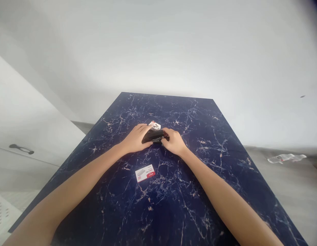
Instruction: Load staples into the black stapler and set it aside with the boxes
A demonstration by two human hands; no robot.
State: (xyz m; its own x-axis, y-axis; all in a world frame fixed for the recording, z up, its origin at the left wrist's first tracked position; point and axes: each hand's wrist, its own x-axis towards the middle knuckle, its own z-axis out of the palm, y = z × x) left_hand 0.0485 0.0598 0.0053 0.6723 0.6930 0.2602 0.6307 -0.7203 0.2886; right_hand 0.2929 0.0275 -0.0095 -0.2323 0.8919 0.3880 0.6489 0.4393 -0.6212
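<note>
2 hands [136, 139] [174, 141] grip a glossy black object [156, 135].

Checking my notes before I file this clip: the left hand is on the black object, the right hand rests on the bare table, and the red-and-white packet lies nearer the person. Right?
Not quite: the right hand is on the black object too, as the head view shows. The left hand and the red-and-white packet are as you noted.

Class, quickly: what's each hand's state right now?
Left hand: holding one end of the glossy black oblong object.
Right hand: holding its opposite end.
</note>
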